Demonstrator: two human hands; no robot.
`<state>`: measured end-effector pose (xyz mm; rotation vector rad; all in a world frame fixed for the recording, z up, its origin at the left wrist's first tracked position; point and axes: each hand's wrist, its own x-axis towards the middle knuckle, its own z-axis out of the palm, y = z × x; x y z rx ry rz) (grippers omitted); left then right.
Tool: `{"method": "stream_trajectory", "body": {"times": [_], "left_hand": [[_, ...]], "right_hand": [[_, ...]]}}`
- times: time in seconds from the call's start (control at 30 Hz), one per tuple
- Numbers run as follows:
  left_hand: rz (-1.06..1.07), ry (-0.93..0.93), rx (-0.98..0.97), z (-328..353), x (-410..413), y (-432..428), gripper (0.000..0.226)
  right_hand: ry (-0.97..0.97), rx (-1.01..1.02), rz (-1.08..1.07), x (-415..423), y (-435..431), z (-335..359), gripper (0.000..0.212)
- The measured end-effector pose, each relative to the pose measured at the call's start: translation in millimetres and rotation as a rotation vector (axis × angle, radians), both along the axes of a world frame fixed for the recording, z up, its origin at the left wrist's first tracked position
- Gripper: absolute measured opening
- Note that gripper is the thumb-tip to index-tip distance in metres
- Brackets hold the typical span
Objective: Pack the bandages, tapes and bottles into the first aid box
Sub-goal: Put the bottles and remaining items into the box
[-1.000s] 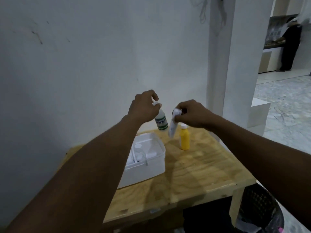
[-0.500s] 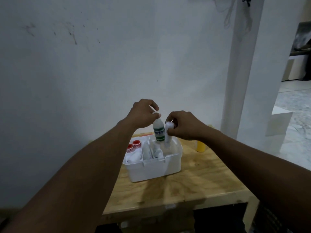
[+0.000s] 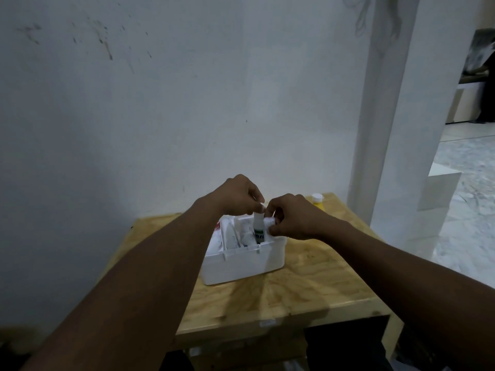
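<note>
On the pale plywood counter (image 3: 308, 285), our left hand (image 3: 235, 196) pinched the green-labelled white bottle (image 3: 258, 226) inside the white plastic first aid box (image 3: 241, 266); right hand (image 3: 292, 218) gripped a white tube (image 3: 269, 222) beside it. Best lowered upright, we judged.

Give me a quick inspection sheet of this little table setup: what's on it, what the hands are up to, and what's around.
Surface: wooden table, bare grain in front of the box.
Job's things: white first aid box open, with white items inside; green-labelled bottle upright, partly down in the box; white tube beside it at the box's right end; yellow bottle standing outside on the table, behind the right hand.
Clutter: nothing seen.
Hands: left hand fingers pinch the green-labelled bottle's top; right hand fingers hold the white tube.
Cables: nothing seen on the table.
Surroundings: scuffed white wall, white pillar, tiled floor at right.
</note>
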<state>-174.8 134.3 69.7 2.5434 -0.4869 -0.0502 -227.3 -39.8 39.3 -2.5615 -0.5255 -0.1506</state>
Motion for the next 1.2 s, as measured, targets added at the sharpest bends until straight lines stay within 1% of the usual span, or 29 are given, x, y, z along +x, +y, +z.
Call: {"method": "stream_trajectory", "body": {"times": [0.1, 0.2, 0.3, 0.47, 0.6, 0.93, 1.07, 1.2], "left_hand": [[-0.013, 0.035, 0.009, -4, 0, 1, 0.021], [-0.034, 0.073, 0.018, -8, 1, 1, 0.019], [-0.059, 0.101, 0.044, -11, 3, -3, 0.017], [-0.078, 0.172, 0.084, -7, 4, -6, 0.021], [-0.073, 0.215, 0.107, -3, 3, -5, 0.021], [-0.112, 0.221, 0.158, 1, 1, -4, 0.025], [-0.055, 0.269, 0.128, 3, 0, -10, 0.019], [-0.004, 0.305, 0.130, 0, 0, -12, 0.034]], "right_hand": [[0.012, 0.014, 0.015, 0, 1, -6, 0.026], [0.033, 0.075, 0.001, 0, 1, -10, 0.024], [0.068, 0.126, 0.001, -1, -1, -13, 0.018], [0.100, 0.187, 0.018, -3, -5, -15, 0.015], [0.096, 0.191, 0.025, -2, -6, -16, 0.016], [0.099, 0.190, 0.029, -3, -7, -17, 0.015], [0.095, 0.199, 0.048, -3, -8, -15, 0.013], [0.044, 0.242, 0.073, -5, -11, -14, 0.007]]}}
